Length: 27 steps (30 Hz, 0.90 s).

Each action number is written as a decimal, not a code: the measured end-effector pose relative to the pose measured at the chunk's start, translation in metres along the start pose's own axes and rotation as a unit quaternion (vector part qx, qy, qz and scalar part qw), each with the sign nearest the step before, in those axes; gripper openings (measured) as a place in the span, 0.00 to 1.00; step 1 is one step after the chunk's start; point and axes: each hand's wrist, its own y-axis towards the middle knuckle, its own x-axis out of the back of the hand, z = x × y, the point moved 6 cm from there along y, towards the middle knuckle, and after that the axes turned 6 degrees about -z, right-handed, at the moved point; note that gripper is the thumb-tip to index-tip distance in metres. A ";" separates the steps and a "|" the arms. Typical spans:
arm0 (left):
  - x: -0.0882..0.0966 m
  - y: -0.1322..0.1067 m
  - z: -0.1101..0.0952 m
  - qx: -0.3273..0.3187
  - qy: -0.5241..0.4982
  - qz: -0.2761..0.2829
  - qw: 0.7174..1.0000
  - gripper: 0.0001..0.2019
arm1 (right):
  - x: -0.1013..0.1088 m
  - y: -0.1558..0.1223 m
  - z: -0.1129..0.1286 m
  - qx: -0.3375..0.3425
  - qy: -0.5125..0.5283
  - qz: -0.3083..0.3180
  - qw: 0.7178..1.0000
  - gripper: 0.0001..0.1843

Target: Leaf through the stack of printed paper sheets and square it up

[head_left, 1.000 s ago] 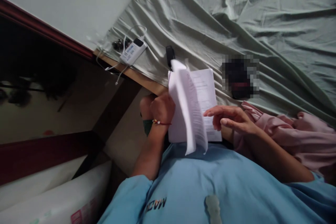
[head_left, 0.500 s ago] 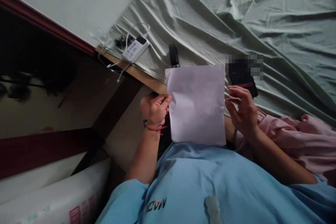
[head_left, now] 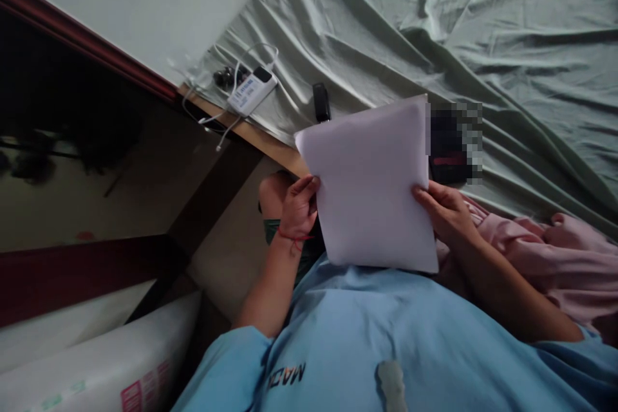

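Note:
A white sheet of paper (head_left: pixel 369 196), possibly more than one layer, is held up in front of my blue shirt. My left hand (head_left: pixel 300 206) pinches its left edge between thumb and fingers, with a red string around the wrist. On the opposite edge, my right hand (head_left: pixel 447 209) grips the paper, thumb on the near face and fingers behind. The paper's top edge slopes upward to the right, and its lower edge is close to my shirt. What lies behind the paper is hidden.
On the pale green sheet (head_left: pixel 376 32) lie a white power device with cables (head_left: pixel 253 91), a small black object (head_left: pixel 320 102) and a dark, partly blurred phone (head_left: pixel 451 154). Pink cloth (head_left: pixel 531 251) is bunched at right. A white sack (head_left: pixel 96 354) stands at lower left.
My right hand has closed on the paper's right edge, where its fingers were apart before. The paper has tilted, its upper right corner rising and shifting right. My left hand keeps its pinch.

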 end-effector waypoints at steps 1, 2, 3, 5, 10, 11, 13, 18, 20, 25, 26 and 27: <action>-0.002 -0.001 0.001 -0.005 0.014 0.008 1.000 0.17 | 0.001 0.000 -0.002 -0.018 0.013 -0.001 1.000 0.20; -0.005 -0.001 0.000 -0.013 0.032 0.019 0.999 0.18 | 0.002 0.001 -0.004 -0.030 0.022 -0.004 0.999 0.20; -0.007 -0.002 0.000 -0.023 0.054 0.031 0.998 0.19 | 0.003 0.001 -0.005 -0.037 0.028 -0.010 0.999 0.20; -0.010 -0.002 -0.001 -0.040 0.100 0.053 0.993 0.21 | 0.003 0.002 -0.005 -0.042 0.033 -0.018 0.998 0.19; -0.015 0.003 -0.010 -0.087 0.174 0.080 0.978 0.17 | 0.004 0.004 -0.004 -0.052 0.033 -0.026 0.998 0.18; -0.016 0.005 -0.015 -0.105 0.182 0.080 0.974 0.16 | 0.004 0.004 -0.005 -0.054 0.032 -0.026 0.998 0.18; -0.021 0.007 -0.025 -0.132 0.192 0.075 0.970 0.12 | 0.004 0.004 -0.006 -0.060 0.031 -0.022 0.997 0.19; -0.031 0.020 -0.040 -0.119 0.138 0.060 0.982 0.07 | 0.003 0.004 -0.007 -0.073 0.038 -0.007 0.997 0.20; -0.033 0.025 -0.041 -0.106 0.115 0.056 0.986 0.07 | 0.003 0.004 -0.008 -0.081 0.041 -0.006 0.996 0.20; -0.033 0.032 -0.035 -0.046 0.123 0.035 0.991 0.05 | 0.002 0.006 -0.007 -0.087 0.052 -0.014 0.995 0.20; -0.033 0.033 -0.035 -0.040 0.130 0.026 0.990 0.05 | 0.003 0.007 -0.005 -0.084 0.047 -0.023 0.995 0.20; -0.033 0.034 -0.035 -0.036 0.140 0.017 0.989 0.05 | 0.003 0.007 -0.002 -0.082 0.038 -0.035 0.995 0.19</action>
